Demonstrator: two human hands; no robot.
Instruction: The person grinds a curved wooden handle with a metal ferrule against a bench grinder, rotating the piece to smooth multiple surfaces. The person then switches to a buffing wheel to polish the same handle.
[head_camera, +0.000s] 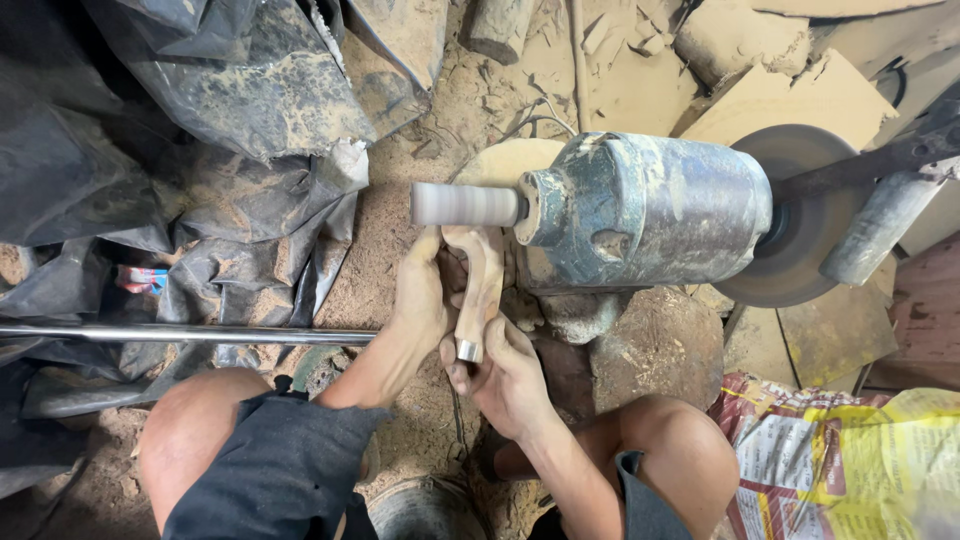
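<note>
Sawdust floor (black sheeting beside); both hands grip wooden handle.

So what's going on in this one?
A person sits low on a sawdust-covered floor, both hands on a curved wooden handle with a metal ring at its lower end. The left hand steadies its upper part, the right hand holds the ringed end. The handle's top is pressed up against a sanding drum sticking out of a dusty motor. The drum looks blurred, probably spinning.
</note>
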